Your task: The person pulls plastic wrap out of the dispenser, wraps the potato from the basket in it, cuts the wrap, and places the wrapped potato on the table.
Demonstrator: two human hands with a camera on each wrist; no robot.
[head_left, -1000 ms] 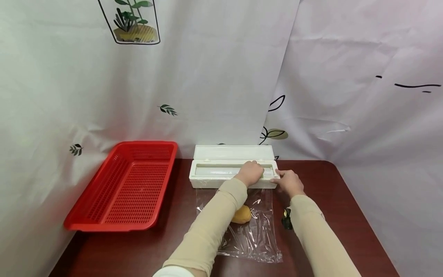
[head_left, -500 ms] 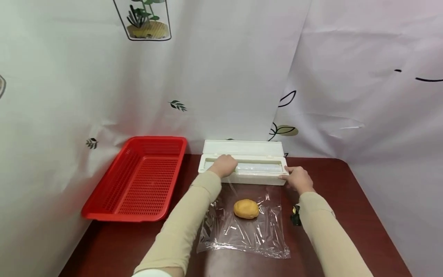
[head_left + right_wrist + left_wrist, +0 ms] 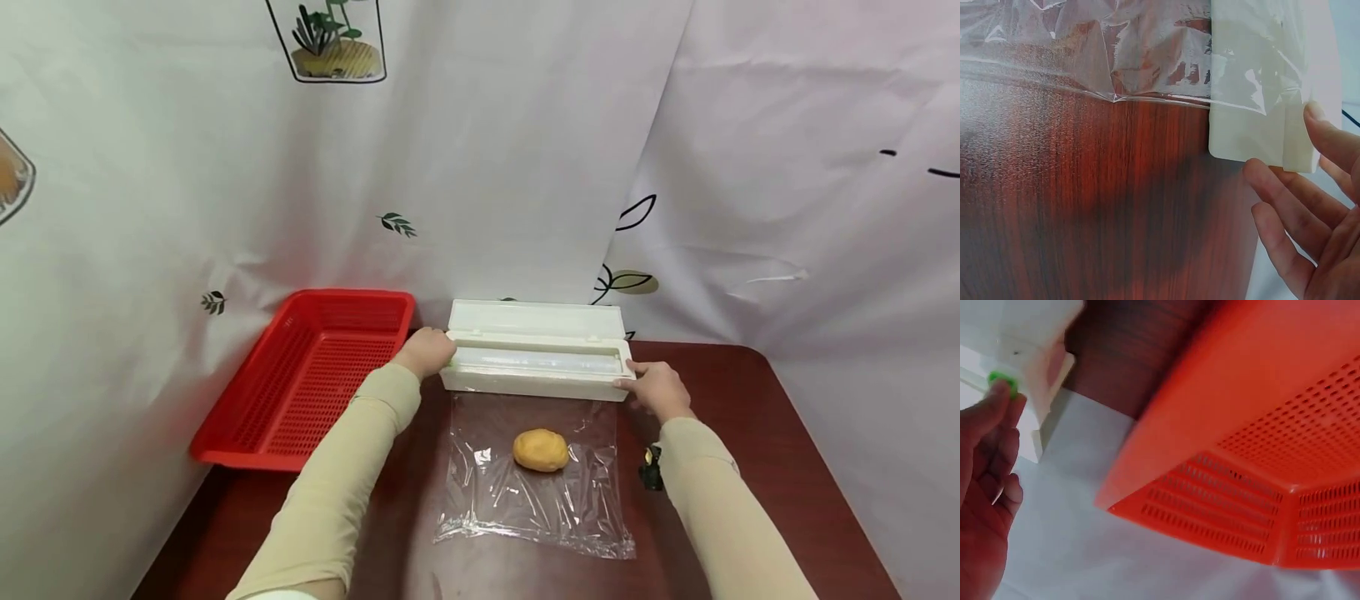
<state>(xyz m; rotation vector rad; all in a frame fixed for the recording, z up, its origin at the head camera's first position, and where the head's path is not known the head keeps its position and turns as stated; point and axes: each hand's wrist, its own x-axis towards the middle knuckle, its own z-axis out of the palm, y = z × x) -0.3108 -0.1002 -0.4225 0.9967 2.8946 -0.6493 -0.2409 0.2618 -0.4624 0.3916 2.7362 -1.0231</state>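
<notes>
A white cling film dispenser box (image 3: 536, 385) stands at the table's back with its lid raised and a film roll (image 3: 536, 360) inside. At the box's left end, my left hand (image 3: 429, 352) pinches a small green slide cutter (image 3: 1004, 382) between thumb and forefinger. My right hand (image 3: 660, 390) holds the right end of the box, thumb on top and fingers at the lower corner (image 3: 1257, 172). A sheet of cling film (image 3: 491, 500) lies in front of the box, wrinkled towards its near edge. An oval yellow-orange lump (image 3: 541, 450) rests on the film.
A red perforated plastic basket (image 3: 251, 460) stands at the left, close to my left hand. A small dark object (image 3: 651, 468) is partly hidden beside my right sleeve. White printed cloth (image 3: 510, 167) hangs behind the dark red-brown table (image 3: 720, 392).
My left hand has travelled leftward along the box, from near its right end to its left end. The lump has come into full view. My right hand keeps holding the right end.
</notes>
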